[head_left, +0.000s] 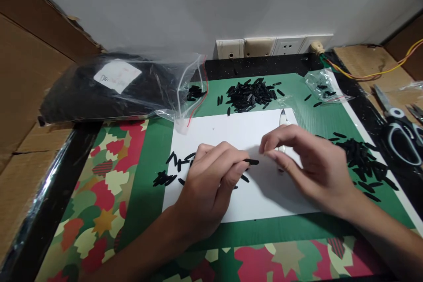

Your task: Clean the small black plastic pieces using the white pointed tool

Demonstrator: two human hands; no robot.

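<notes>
My left hand (211, 180) pinches a small black strip (253, 161) between thumb and fingertips, over a white sheet (251, 202). My right hand (307, 163) is just right of it, fingers curled around a white-handled knife (283, 119) whose tip points away from me. Its fingertips almost meet the strip. Loose black strips (173, 169) lie on the sheet left of my left hand.
Piles of black strips lie at the back (249, 93) and at the right (361, 158) on the green mat (148, 158). A big plastic bag of black parts (109, 86) sits back left. A small clear bag (322, 84), scissors (398, 130), and wall sockets (274, 46) are behind and to the right.
</notes>
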